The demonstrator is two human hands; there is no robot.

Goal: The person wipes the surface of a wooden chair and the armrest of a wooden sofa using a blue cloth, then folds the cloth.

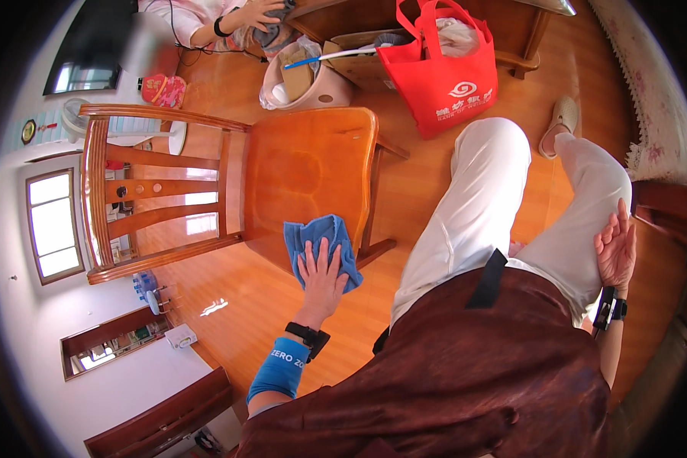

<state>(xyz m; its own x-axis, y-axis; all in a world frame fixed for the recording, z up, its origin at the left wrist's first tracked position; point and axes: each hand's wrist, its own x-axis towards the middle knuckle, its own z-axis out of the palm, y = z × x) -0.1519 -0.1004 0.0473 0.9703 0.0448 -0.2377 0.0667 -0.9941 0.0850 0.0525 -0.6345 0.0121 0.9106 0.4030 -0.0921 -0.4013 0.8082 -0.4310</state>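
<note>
My left hand (323,281) lies on a blue cloth (315,232), holding it against the front corner of a wooden chair's seat (303,166). The fingers are spread over the cloth, and part of it hangs past the seat's edge. A glossy finish covers the seat, and the slatted chair back (163,189) points away to the left. Beside my right thigh, my right hand (615,246) has its palm turned up and its fingers loosely curled, with nothing in it.
A red tote bag (452,91) stands beyond my knees, beside a pink bin (326,86) and a cardboard box (355,71). At the top, another person's hand (260,14) is on a grey cloth (272,37). A lace-edged cover (652,97) hangs at the right.
</note>
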